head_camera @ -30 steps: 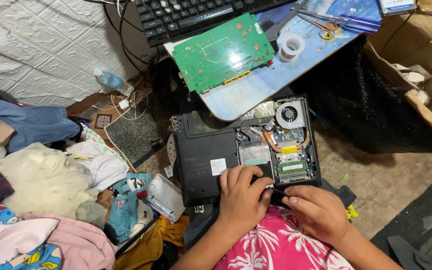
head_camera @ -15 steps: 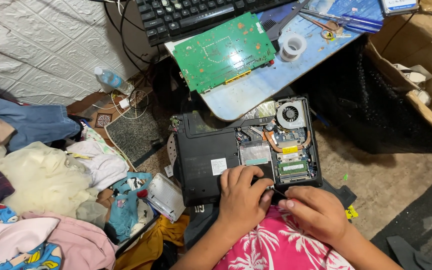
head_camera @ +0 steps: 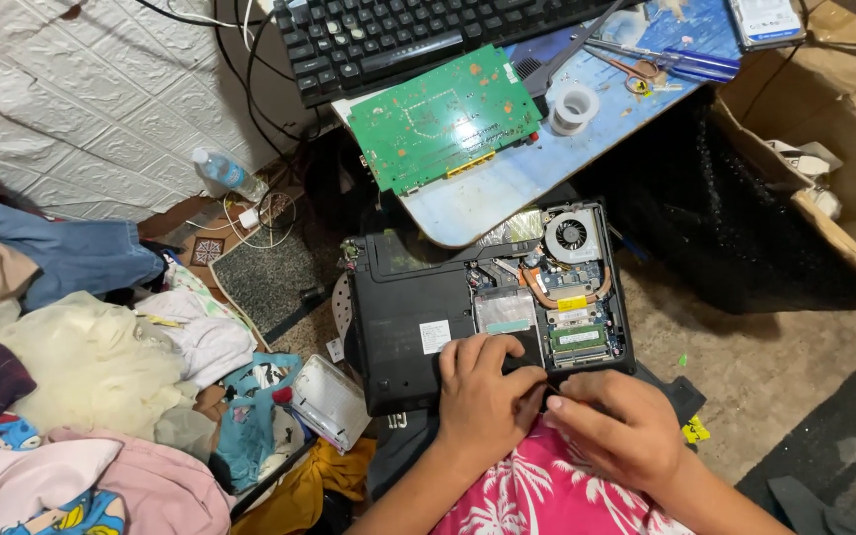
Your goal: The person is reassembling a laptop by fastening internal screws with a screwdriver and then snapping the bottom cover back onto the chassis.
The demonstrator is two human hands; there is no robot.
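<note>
The opened laptop (head_camera: 487,307) lies with its far edge tucked under the near edge of the blue table (head_camera: 507,193), so that side is blocked. Both hands crowd its near edge: the left hand (head_camera: 482,396) rests on the base, the right hand (head_camera: 616,426) at the corner. To its left, a clothes pile (head_camera: 101,367) and a small white box (head_camera: 329,396) press close. To its right, bare brown floor (head_camera: 745,347) gives open passage before the cardboard box (head_camera: 844,168).

Circuit board (head_camera: 445,117) on blue table (head_camera: 507,188)
</note>
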